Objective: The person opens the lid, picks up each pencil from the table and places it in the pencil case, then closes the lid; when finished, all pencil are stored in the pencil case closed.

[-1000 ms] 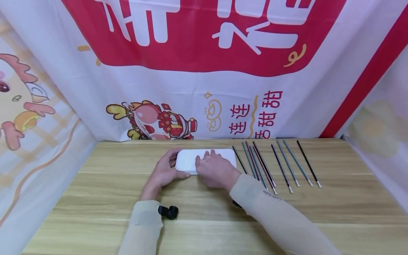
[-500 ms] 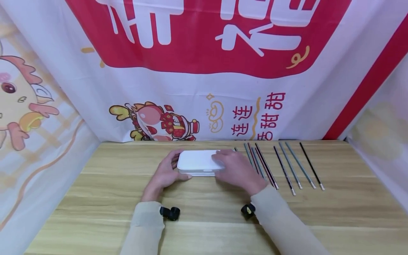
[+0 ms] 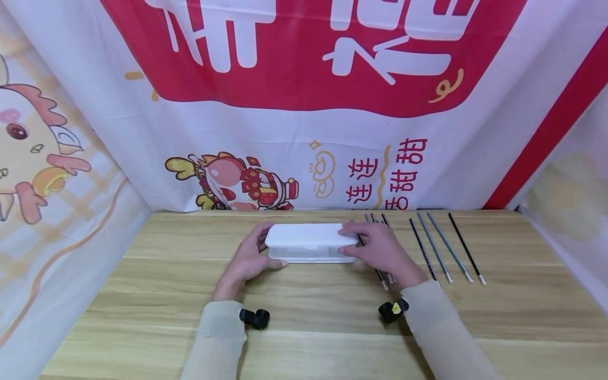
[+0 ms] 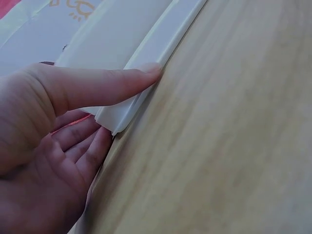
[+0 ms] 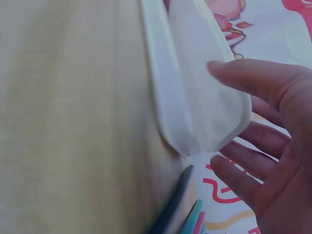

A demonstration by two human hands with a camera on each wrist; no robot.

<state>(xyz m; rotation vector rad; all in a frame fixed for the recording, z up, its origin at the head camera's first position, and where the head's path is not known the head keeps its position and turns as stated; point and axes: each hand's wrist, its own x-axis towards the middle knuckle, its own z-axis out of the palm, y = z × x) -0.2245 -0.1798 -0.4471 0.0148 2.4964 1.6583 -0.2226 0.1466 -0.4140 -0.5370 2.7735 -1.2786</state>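
- Between the two hands, toward the back of the wooden tabletop [image 3: 313, 343], sits a white pencil case [image 3: 311, 259], its long axis running left to right across the person's front.
- Its lid [image 3: 304, 234] stands partly raised, with the gap facing the person; each end of the case has a hand on it, so neither hand is clearly nearer.
- At the left end, the left hand [image 3: 249, 257] grips the case, thumb laid over the front edge, other fingers round the end and behind.
- At the right end, the right hand [image 3: 382, 250] pinches the lid, thumb on the inner side and index finger outside; its remaining fingers are spread apart.
- Just beside that end, a bunch of pencils [image 5: 170, 202] lies partly hidden by the right hand; four more pencils [image 3: 449, 247] lie farther right, roughly crosswise to the case, white-tipped ends toward the person.
- Behind, the wall hanging [image 3: 266, 126] carries small red characters, among them 连 and 甜, each repeated; large white characters on a red panel [image 3: 285, 89] are cut off at the top.
- No brand or label shows on the case; any printing on the pencils is too small to read.
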